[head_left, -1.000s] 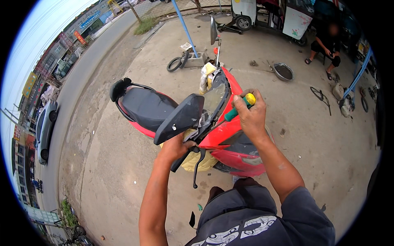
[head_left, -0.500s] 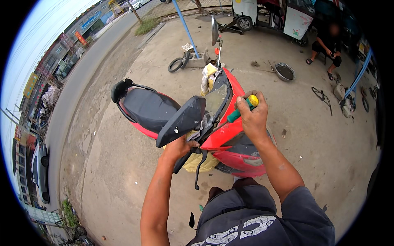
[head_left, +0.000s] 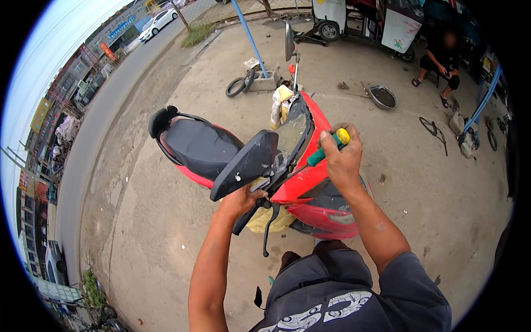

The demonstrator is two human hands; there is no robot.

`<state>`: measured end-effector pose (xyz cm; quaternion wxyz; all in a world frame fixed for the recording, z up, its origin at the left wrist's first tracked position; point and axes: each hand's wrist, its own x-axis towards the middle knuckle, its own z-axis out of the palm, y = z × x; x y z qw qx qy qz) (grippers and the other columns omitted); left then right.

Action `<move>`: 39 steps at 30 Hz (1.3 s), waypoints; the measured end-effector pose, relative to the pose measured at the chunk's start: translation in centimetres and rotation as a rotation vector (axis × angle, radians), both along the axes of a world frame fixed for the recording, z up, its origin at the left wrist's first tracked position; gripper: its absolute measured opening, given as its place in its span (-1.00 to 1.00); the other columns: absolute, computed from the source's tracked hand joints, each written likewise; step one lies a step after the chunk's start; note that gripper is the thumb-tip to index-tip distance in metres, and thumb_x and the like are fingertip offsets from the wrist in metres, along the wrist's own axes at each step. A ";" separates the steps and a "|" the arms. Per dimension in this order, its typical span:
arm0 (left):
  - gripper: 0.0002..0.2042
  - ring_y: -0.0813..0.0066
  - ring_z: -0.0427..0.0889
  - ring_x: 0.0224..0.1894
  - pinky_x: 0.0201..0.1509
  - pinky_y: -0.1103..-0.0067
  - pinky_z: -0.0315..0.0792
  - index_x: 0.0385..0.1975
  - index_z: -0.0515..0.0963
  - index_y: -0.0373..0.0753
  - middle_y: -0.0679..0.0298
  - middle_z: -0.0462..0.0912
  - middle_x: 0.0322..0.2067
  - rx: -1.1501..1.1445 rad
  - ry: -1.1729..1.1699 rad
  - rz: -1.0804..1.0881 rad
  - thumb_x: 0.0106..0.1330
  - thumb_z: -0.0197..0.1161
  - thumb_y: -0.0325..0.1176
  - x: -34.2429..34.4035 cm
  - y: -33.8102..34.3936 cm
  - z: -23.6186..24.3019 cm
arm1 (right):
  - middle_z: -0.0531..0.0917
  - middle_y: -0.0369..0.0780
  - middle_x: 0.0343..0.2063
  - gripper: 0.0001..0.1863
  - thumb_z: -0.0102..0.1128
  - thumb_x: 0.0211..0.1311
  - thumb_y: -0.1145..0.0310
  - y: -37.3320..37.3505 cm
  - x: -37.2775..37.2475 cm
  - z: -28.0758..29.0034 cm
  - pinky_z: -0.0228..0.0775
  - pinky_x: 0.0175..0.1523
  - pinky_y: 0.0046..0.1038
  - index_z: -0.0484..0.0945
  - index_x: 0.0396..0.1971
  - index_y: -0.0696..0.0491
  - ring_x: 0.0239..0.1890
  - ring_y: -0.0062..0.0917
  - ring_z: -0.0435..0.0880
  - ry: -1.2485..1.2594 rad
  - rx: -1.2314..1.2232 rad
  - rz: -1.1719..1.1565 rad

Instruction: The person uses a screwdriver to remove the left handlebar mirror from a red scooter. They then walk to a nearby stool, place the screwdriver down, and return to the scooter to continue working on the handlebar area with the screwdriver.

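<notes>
Two hands busy, right fingers (head_left: 332,145) wrapped around screwdriver (head_left: 327,148), left fingers (head_left: 249,195) clasping handlebar (head_left: 246,217)

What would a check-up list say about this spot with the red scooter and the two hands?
Surface: bare concrete yard, stained and cracked.
Job's things: red scooter; green and yellow screwdriver angled at its front panel.
Clutter: loose tyre, metal basin, bicycle parts.
Hands: right hand grips the screwdriver; left hand holds the handlebar under the black mirror.
Cables: nothing seen.
Surroundings: road, white car, a seated person.
</notes>
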<state>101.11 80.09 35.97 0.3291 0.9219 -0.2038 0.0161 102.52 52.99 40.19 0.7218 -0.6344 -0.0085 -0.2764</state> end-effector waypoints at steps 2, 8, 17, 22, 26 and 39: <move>-0.24 0.04 0.42 0.27 0.35 0.31 0.26 0.22 0.46 -0.18 0.06 0.51 0.17 0.013 -0.001 0.013 -0.12 0.59 -0.43 -0.1 -0.2 0.2 | 0.50 -0.34 -0.52 -0.78 0.31 0.27 0.41 0.0 0.1 -0.1 0.36 -0.40 -0.57 0.42 -0.29 0.14 -0.48 -0.72 0.44 0.000 -0.016 -0.010; -0.24 0.01 0.41 0.27 0.37 0.32 0.23 0.24 0.42 -0.23 0.03 0.52 0.16 0.050 0.000 0.014 -0.07 0.57 -0.41 -0.6 -0.8 1.0 | 0.49 -0.34 -0.52 -0.78 0.32 0.26 0.41 -0.4 0.1 -0.5 0.35 -0.39 -0.56 0.42 -0.29 0.14 -0.47 -0.71 0.43 0.007 -0.036 -0.016; -0.48 0.22 0.58 0.11 0.22 0.40 0.39 0.05 0.56 -0.34 0.05 0.63 0.02 -0.117 0.010 0.112 0.02 0.52 -0.44 -1.6 -0.7 0.8 | 0.48 -0.33 -0.52 -0.78 0.32 0.26 0.41 -0.9 -0.1 -1.0 0.34 -0.40 -0.54 0.41 -0.30 0.13 -0.48 -0.71 0.42 0.016 -0.021 -0.005; -0.64 0.18 0.66 -0.01 0.13 0.42 0.44 -0.17 0.62 -0.38 0.07 0.69 -0.10 -0.103 -0.051 0.081 -0.01 0.49 -0.51 -2.2 -0.2 0.1 | 0.48 -0.33 -0.53 -0.78 0.31 0.26 0.43 -1.0 -0.7 -0.4 0.36 -0.42 -0.55 0.41 -0.29 0.13 -0.50 -0.71 0.44 0.035 -0.028 0.018; -0.65 0.12 0.65 -0.05 0.07 0.41 0.47 -0.14 0.64 -0.31 0.07 0.69 -0.14 -0.115 -0.048 0.099 0.05 0.51 -0.42 -2.4 -0.7 -0.2 | 0.49 -0.33 -0.54 -0.79 0.30 0.27 0.44 -0.9 -0.8 -0.2 0.38 -0.44 -0.56 0.41 -0.29 0.13 -0.51 -0.72 0.45 0.024 -0.023 0.026; -0.68 0.09 0.68 -0.15 -0.05 0.41 0.50 -0.22 0.60 -0.35 0.05 0.70 -0.25 -0.043 -0.222 0.140 0.00 0.47 -0.46 -2.5 -1.6 -0.1 | 0.55 -0.32 -0.52 -0.76 0.31 0.31 0.34 -1.3 -0.1 -1.5 0.40 -0.33 -0.56 0.42 -0.27 0.13 -0.43 -0.71 0.50 0.073 -0.034 0.082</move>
